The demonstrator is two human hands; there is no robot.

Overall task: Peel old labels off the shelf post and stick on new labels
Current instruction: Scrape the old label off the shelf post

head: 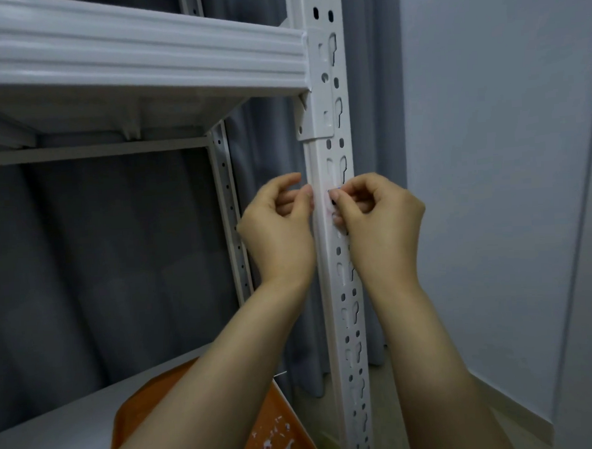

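Label [328,204], faint pink, lies on the shelf post [331,308] between the fingers [342,191]. Right hand [380,226] pinches its edge; left hand [278,232] curled, thumb against post, grip unclear. Likely thin, tearable: peel from corner.

Holds both hands raised, side by side and apart.

Reaches up and forward with bare forearms, the left forearm [207,393] slanting in from the lower left, the right forearm [432,371] rising more steeply from below. Turns the backs of both hands to the camera, wrists nearly straight. Curls the fingers of the left hand [278,232] inward, thumb stretched rightward (tip about level with the index finger), nothing visibly in the grasp. Bends the right hand [380,230] tighter, thumb and index finger meeting at the tips and pointing left, seemingly pinching a small dark-edged label [333,195], though blur leaves that uncertain. Tucks the remaining right fingers in beneath the pinch.
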